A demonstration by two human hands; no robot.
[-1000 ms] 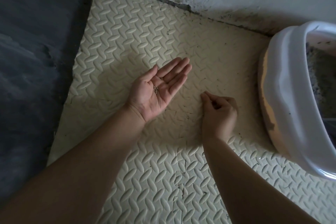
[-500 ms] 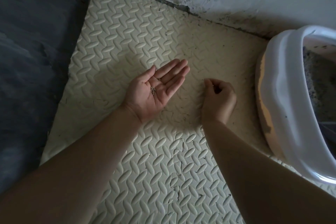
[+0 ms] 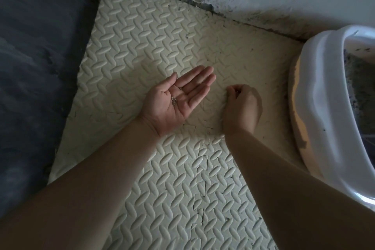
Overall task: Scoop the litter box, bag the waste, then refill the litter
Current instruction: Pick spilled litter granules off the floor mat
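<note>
The litter box [image 3: 324, 107] at the right of the frame was cut off by the edge. Only part of its white rim and a strip of gray litter [image 3: 363, 87] showed. The dark bits [image 3: 174, 101] on the left hand [image 3: 162, 113] were too small to name. The right hand [image 3: 242, 109] curled its fingertips under, so any pinch was hidden. Both arms ran off the bottom.

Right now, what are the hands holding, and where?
Left hand: open, a few litter grains on its palm. Right hand: fingertips pinched at the mat; any grain between them cannot be seen.
</note>
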